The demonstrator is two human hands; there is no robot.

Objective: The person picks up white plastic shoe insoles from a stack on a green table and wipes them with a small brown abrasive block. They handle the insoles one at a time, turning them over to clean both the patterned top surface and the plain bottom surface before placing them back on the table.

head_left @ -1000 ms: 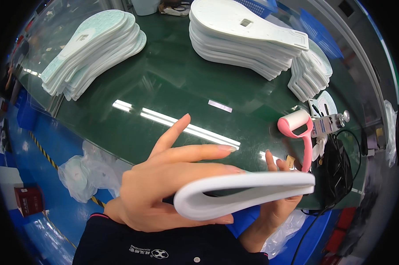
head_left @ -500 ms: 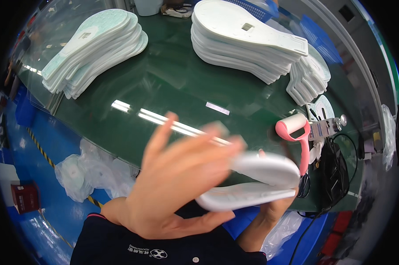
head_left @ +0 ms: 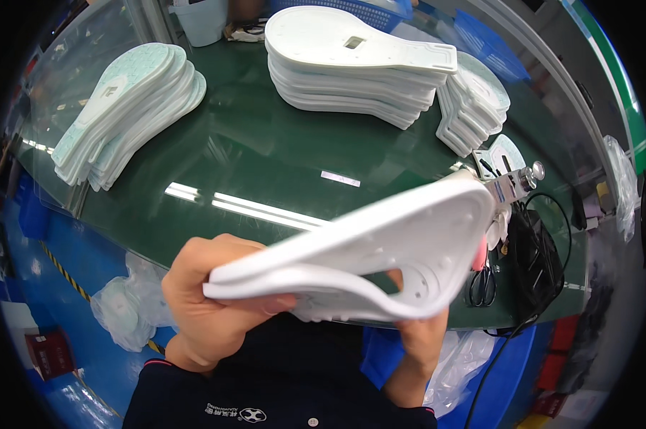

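Observation:
Between my hands, above the near part of the green table, a curved white plastic shell (head_left: 448,236) is held tilted. Its hollow side and an oval opening show. My left hand (head_left: 212,304) is closed on the narrow left end, thumb underneath and fingers folded over it. At the wide right end my right hand (head_left: 423,336) supports the shell from behind and below; most of its fingers are hidden, though a bit of one shows through the opening. A pink-handled roller (head_left: 479,255) is largely covered by the shell.
Stacks of white paddle-shaped panels stand at the far left (head_left: 126,118), far middle (head_left: 351,71) and far right (head_left: 473,104). To the right are a pump-top bottle (head_left: 510,187), scissors (head_left: 482,287) and a black bag (head_left: 539,268). The green table (head_left: 266,157) lies beyond my hands.
My left hand has come down from a blurred, spread-finger pose and closed on the shell's narrow end. The shell has been raised and turned. The whole view has shifted, moving the stacks leftward.

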